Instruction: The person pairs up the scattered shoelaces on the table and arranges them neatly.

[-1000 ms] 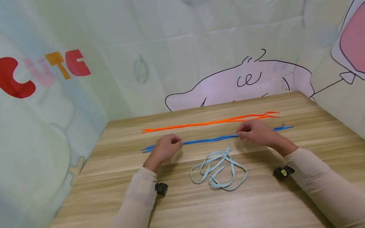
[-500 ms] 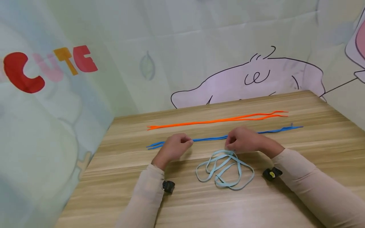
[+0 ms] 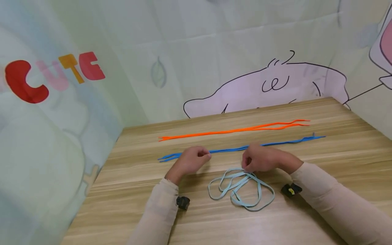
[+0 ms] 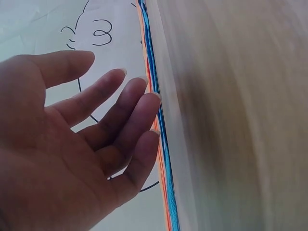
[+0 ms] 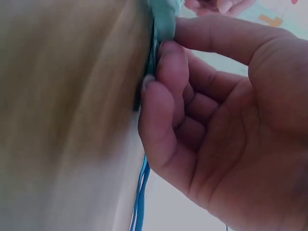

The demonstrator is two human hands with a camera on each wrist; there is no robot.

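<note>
A pale mint shoelace lies in loose loops on the table in the head view. At its upper end my right hand pinches it between thumb and fingers; the right wrist view shows the mint lace at those fingertips. To the left, my left hand hovers by the blue laces, its fingers loosely bent and nothing held, as the left wrist view confirms. The blue laces run straight across the table, partly hidden behind both hands.
Farther back, orange laces lie stretched out, their right ends spread apart. The wooden table meets a printed cloth backdrop at its rear and left edges.
My right hand has left the blue laces, come down and left to the mint shoelace, and drawn its top end slightly nearer. The left hand stays near the blue laces.
</note>
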